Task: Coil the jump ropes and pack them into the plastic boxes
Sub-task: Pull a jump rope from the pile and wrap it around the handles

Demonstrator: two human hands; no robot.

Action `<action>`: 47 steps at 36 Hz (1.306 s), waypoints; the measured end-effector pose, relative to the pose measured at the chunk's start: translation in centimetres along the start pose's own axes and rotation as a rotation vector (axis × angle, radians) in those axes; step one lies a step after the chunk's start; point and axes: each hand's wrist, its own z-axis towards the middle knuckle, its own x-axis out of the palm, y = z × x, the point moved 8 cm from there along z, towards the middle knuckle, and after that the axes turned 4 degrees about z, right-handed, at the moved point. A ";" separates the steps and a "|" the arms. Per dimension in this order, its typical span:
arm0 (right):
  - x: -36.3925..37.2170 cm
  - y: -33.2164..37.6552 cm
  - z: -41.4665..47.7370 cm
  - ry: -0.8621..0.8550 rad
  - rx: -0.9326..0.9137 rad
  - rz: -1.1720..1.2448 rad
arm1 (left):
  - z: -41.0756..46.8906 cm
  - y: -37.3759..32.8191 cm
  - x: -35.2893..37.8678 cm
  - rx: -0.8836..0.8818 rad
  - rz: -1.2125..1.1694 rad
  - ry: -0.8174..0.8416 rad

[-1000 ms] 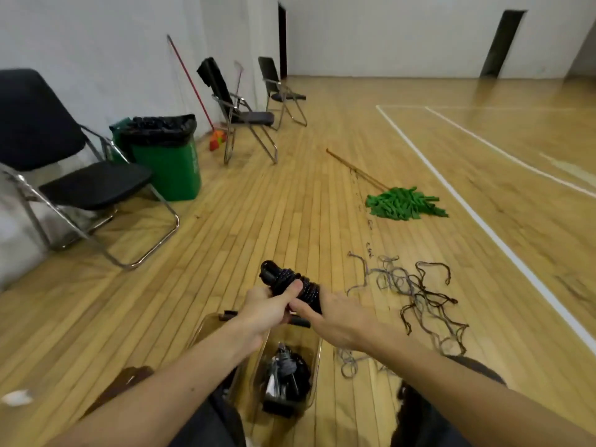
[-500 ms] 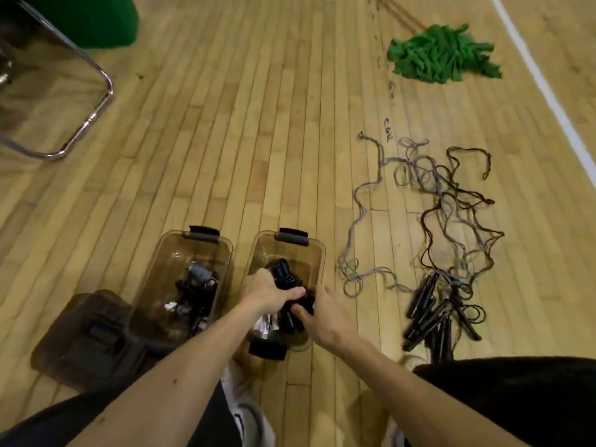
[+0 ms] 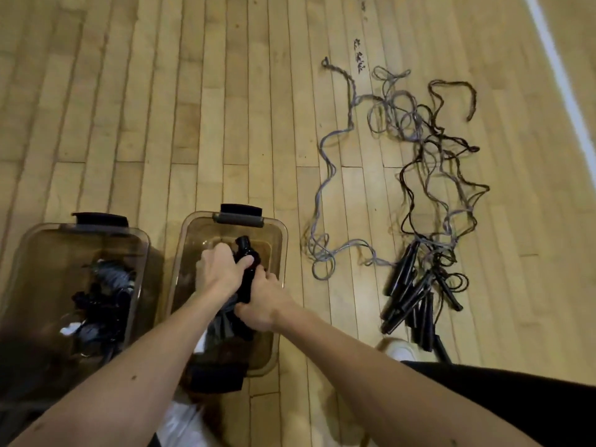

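Left hand [image 3: 222, 269], right hand [image 3: 263, 301] both grip black coiled jump rope bundle [image 3: 246, 279] inside clear brown plastic box [image 3: 281, 235]. Second box [image 3: 143, 241] left of hands; tangled grey and black ropes [image 3: 419, 175] on wooden floor [image 3: 193, 124] to right.

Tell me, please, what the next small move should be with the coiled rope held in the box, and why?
Probably let go: press the coiled rope down and open the fingers of both hands. The left hand and right hand both grip it inside the right-hand box, over packed ropes, while a tangle of loose ropes waits on the floor.
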 end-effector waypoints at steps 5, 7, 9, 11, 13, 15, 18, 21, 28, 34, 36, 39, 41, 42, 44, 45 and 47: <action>-1.2 0.3 -1.4 -0.003 -0.073 -0.089 | -0.1 -2.0 -0.2 0.113 0.257 0.034; -3.1 0.7 -2.8 -0.030 -0.131 -0.092 | -1.0 -4.1 -1.0 0.205 0.445 -0.006; -5.5 0.9 -4.2 -0.050 -0.182 -0.087 | -2.1 -7.0 -2.2 0.302 0.525 -0.103; -8.3 0.4 -5.2 -0.082 -0.215 -0.080 | -3.5 -10.2 -2.8 0.415 0.494 -0.184; -11.0 -0.8 -5.9 -0.143 -0.219 -0.045 | -5.4 -13.3 -2.5 0.535 0.427 -0.219; -13.2 -3.2 -6.1 -0.205 -0.185 -0.007 | -7.5 -16.2 -1.6 0.639 0.337 -0.233; -14.9 -8.7 -5.6 -0.265 -0.050 0.020 | -8.4 -19.0 1.7 0.718 0.220 -0.142; -16.3 -14.8 -4.4 -0.333 0.107 0.072 | -7.2 -20.5 6.8 0.650 0.144 0.070; -18.1 -22.6 0.1 -0.346 0.254 0.243 | -5.2 -20.0 17.8 0.361 0.009 0.448; -17.7 -25.0 5.0 -0.403 0.298 0.410 | -3.0 -18.8 21.0 0.256 0.006 0.476; -18.1 -25.2 5.6 -0.459 0.297 0.281 | -2.4 -18.3 21.6 0.227 -0.003 0.502; -18.3 -24.0 5.1 -0.454 0.248 0.202 | -2.6 -17.8 22.1 0.206 -0.013 0.558; -17.9 -22.5 4.8 -0.396 0.166 0.272 | -3.2 -17.8 22.0 0.204 -0.055 0.580; -17.8 -21.5 4.4 -0.369 0.123 0.299 | -3.5 -17.8 21.9 0.195 -0.095 0.590; -18.0 -19.5 3.6 -0.353 0.052 0.338 | -4.1 -18.2 21.1 0.175 -0.213 0.586; -18.3 -18.6 3.1 -0.353 0.024 0.361 | -4.3 -18.5 20.4 0.173 -0.270 0.564; -19.7 -17.2 1.9 -0.371 -0.003 0.409 | -4.7 -19.4 18.4 0.199 -0.334 0.524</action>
